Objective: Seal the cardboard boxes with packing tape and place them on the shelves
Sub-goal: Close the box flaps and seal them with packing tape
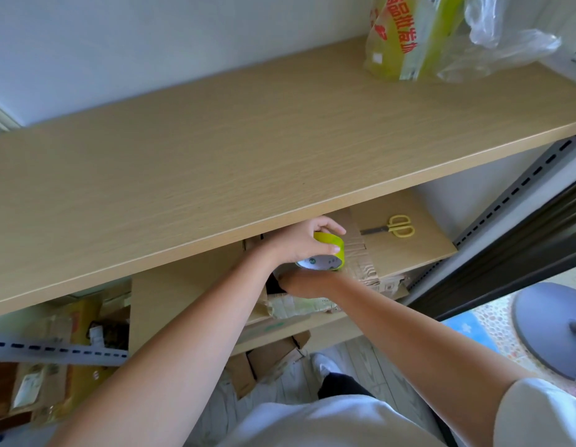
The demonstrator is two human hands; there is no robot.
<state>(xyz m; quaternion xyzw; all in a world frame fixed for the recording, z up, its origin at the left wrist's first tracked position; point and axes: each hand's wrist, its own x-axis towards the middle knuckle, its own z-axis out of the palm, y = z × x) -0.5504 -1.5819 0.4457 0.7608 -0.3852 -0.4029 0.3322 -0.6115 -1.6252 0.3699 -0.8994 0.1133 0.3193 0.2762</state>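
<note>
My left hand [301, 241] grips a yellow-green roll of packing tape [327, 251] from above, fingers and thumb curled round its rim. The roll sits just over a worn cardboard box [365, 272] lying on the lower shelf [419, 245]. My right hand [307, 282] lies just below the roll on the box's near edge; its fingers are hidden, so whether it holds anything cannot be told. The box's far part is hidden under the upper shelf [248, 150].
Yellow-handled scissors [393, 228] lie on the lower shelf right of the box. Plastic bags [419, 37] stand at the upper shelf's back right. More cardboard boxes [267, 359] lie on the floor, and other boxes [54, 333] at lower left. A round grey base [551, 327] stands on the right.
</note>
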